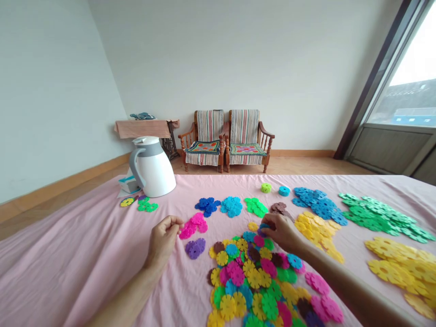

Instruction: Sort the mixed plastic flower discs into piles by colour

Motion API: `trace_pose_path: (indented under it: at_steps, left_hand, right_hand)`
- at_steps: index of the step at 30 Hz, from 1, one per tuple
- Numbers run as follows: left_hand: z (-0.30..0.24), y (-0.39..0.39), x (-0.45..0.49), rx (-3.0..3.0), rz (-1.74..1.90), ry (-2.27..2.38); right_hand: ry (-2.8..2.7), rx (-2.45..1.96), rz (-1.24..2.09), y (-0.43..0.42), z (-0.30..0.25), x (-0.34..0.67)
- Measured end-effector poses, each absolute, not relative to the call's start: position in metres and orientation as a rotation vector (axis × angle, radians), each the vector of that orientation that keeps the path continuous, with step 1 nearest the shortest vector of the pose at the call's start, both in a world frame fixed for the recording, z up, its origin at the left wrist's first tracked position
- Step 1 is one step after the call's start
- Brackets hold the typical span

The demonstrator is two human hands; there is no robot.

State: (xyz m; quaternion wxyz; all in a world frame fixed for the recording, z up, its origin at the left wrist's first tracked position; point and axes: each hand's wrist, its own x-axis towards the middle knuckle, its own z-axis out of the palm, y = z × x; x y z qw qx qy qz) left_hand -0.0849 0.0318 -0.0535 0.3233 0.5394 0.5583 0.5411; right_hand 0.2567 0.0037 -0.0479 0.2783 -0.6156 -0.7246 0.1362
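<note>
My left hand (165, 238) is closed in a pinch at the left edge of a small pile of pink plastic snowflake discs (194, 225); whatever its fingertips hold is hidden. Just below lies a purple disc pile (195, 248). My right hand (281, 229) pinches a blue-purple snowflake disc (262, 230) at the far edge of a mixed-colour heap of discs (254, 277). Beyond the hands sit small piles of dark blue discs (207, 206), light blue discs (231, 206), green discs (256, 207) and brown discs (279, 209).
A white and grey jug (155, 170) stands at the back left beside a small box (129, 184). Larger piles of blue discs (318, 205), yellow discs (318, 231) and green discs (381, 215) lie to the right. Two wooden chairs (226, 141) stand against the wall.
</note>
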Motion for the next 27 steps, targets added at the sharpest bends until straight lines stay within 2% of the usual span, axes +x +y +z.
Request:
trace_pose_path:
  at_steps: [13, 27]
  left_hand:
    - [-0.050, 0.030, -0.083, 1.406, 1.389, 1.444]
    - [-0.053, 0.034, -0.083, 1.452, 1.361, 1.466]
  right_hand:
    - [-1.847, -1.573, 0.512, 0.077, -0.040, 0.208]
    - [-2.112, -1.605, 0.566, 0.002, -0.030, 0.230]
